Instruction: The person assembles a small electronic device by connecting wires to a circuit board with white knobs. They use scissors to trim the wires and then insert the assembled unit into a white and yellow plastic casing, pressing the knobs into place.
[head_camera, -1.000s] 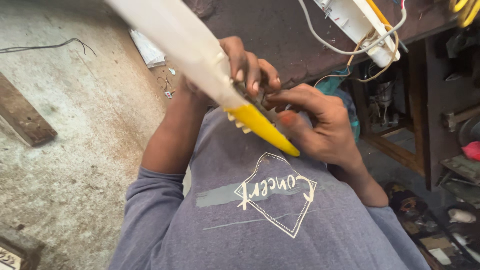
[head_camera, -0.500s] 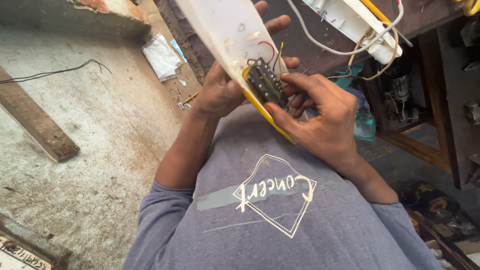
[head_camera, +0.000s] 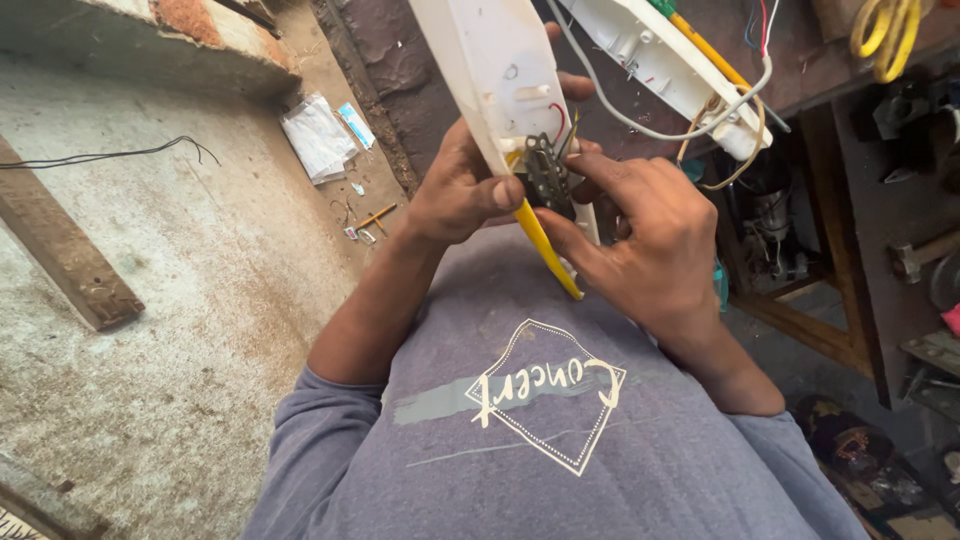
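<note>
I hold a long white plastic housing (head_camera: 490, 60) with a yellow end strip (head_camera: 548, 252) in front of my chest. My left hand (head_camera: 462, 190) grips it from the left, thumb lying across its face. A small dark component (head_camera: 546, 178) with red and yellow wires sits inside the housing near its lower end. My right hand (head_camera: 640, 235) pinches that component, index finger over its top and thumb beneath it against the yellow strip.
A second white housing (head_camera: 668, 70) with grey cable and coloured wires lies on the dark workbench (head_camera: 830, 60) at upper right. Yellow rings (head_camera: 885, 35) hang there. A wooden plank (head_camera: 65, 250), black wire (head_camera: 110, 155) and packets (head_camera: 318, 138) lie on the concrete floor.
The housing has turned from its closed outer face to its open inside, showing the dark component. My right hand has moved onto that component and the view has shifted slightly.
</note>
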